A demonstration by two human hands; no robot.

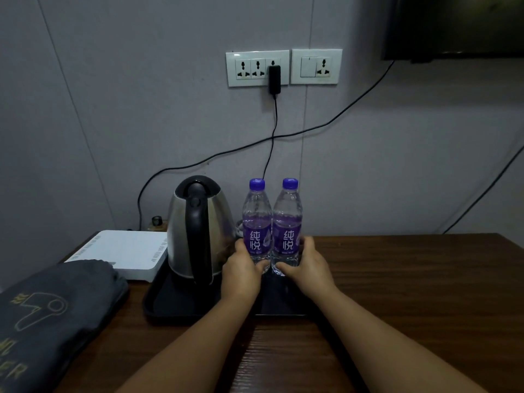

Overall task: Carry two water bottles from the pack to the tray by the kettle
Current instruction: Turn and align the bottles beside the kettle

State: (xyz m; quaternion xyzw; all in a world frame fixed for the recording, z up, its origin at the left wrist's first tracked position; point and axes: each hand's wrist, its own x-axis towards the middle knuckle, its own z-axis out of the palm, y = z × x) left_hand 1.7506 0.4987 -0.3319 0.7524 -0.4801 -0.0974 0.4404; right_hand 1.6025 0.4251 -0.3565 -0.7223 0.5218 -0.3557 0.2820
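Note:
Two clear water bottles with purple caps and purple labels stand upright side by side on the black tray (181, 307), just right of the steel kettle (195, 228). My left hand (243, 270) wraps the lower part of the left bottle (256, 222). My right hand (309, 268) wraps the lower part of the right bottle (287, 222). The bottles touch each other. Their bases are hidden behind my fingers. The pack is out of view.
A white router-like box (122, 251) lies left of the kettle. A dark hair-dryer bag (54, 316) sits at the front left. Cables hang from wall sockets (256, 68) behind the tray. The brown wooden table (411, 279) extends to the right.

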